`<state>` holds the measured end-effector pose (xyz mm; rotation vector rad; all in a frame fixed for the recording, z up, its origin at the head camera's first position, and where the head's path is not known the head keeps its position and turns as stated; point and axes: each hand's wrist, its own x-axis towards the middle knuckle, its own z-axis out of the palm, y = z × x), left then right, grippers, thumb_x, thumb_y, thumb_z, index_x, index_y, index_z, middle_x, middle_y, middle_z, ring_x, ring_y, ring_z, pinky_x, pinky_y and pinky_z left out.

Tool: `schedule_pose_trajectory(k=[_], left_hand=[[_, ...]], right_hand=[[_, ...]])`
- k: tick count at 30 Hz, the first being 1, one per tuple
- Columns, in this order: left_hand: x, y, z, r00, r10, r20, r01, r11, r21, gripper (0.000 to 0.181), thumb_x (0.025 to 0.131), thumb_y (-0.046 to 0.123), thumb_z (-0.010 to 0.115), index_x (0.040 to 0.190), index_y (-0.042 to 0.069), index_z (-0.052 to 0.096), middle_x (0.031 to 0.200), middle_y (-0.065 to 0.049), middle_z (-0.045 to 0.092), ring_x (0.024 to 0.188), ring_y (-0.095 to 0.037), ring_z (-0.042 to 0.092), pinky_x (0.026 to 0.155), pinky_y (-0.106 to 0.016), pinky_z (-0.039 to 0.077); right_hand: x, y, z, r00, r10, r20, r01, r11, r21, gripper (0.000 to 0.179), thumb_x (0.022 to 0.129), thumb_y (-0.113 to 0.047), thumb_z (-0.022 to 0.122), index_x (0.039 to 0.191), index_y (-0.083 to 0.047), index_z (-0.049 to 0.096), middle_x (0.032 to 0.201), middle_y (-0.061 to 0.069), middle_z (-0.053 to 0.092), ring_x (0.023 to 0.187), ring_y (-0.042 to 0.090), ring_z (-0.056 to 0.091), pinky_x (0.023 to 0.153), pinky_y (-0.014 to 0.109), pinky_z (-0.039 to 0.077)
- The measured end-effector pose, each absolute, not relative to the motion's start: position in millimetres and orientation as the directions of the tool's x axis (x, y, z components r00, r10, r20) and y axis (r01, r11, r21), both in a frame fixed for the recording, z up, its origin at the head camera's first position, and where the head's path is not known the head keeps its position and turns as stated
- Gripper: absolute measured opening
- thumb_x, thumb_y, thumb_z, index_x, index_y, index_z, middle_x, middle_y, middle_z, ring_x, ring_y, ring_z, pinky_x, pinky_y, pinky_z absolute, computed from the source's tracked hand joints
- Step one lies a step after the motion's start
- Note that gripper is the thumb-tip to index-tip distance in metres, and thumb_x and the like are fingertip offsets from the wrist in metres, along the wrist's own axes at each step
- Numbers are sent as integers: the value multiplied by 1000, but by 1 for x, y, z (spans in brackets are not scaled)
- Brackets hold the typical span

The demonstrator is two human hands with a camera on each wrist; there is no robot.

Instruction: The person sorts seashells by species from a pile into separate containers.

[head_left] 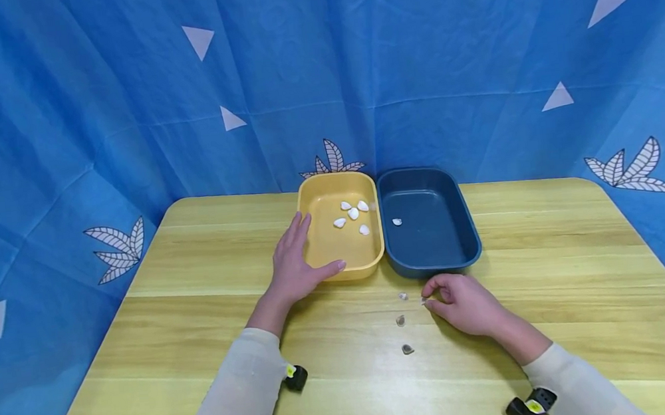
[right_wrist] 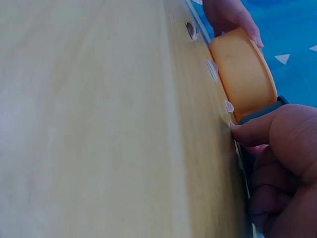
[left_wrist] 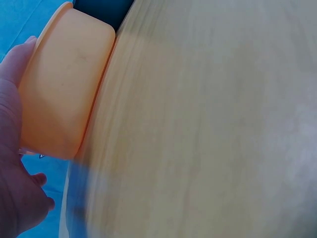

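Note:
My right hand pinches a small seashell between thumb and forefinger, low over the table just in front of the dark blue bin. Its other fingers fold under, as the right wrist view shows. My left hand rests at the near left corner of the yellow bin, thumb along the front rim and fingers stretched along the left side. Several white seashells lie inside the yellow bin. One seashell lies in the blue bin, near its left wall.
Left of my right hand, three loose seashells form a rough line on the wooden table: a pale one and two darker ones. Both bins stand side by side at the table's back edge, before a blue curtain.

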<state>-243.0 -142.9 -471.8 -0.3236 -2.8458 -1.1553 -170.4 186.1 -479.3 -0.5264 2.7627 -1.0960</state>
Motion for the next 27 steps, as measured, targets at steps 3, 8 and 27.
schedule_pose_trajectory(k=[3, 8, 27], left_hand=[[-243, -142, -472, -976, 174, 128, 214, 697, 684, 117, 73, 68, 76, 162, 22, 16, 166, 8, 2, 149, -29, 8, 116, -55, 7], [-244, -142, -473, -976, 174, 134, 218, 695, 686, 116, 74, 66, 78, 162, 23, 16, 166, 8, 2, 149, -31, 8, 116, -57, 7], [-244, -143, -473, -976, 171, 132, 215, 703, 678, 116, 73, 70, 75, 162, 26, 15, 166, 8, 3, 149, -30, 8, 116, -57, 8]], right_hand=[[-171, 187, -479, -924, -383, 5, -284, 677, -678, 6, 91, -10, 73, 94, -13, 68, 55, -10, 36, 49, 8, 35, 50, 28, 32], [-171, 187, -480, -914, -405, -2, -296, 671, -680, 7, 92, -11, 72, 94, -14, 67, 55, -10, 36, 49, 7, 36, 51, 27, 33], [-167, 181, -432, -907, -413, 86, -337, 586, -737, 8, 93, -12, 73, 98, -13, 67, 57, -9, 32, 51, 8, 33, 49, 27, 33]])
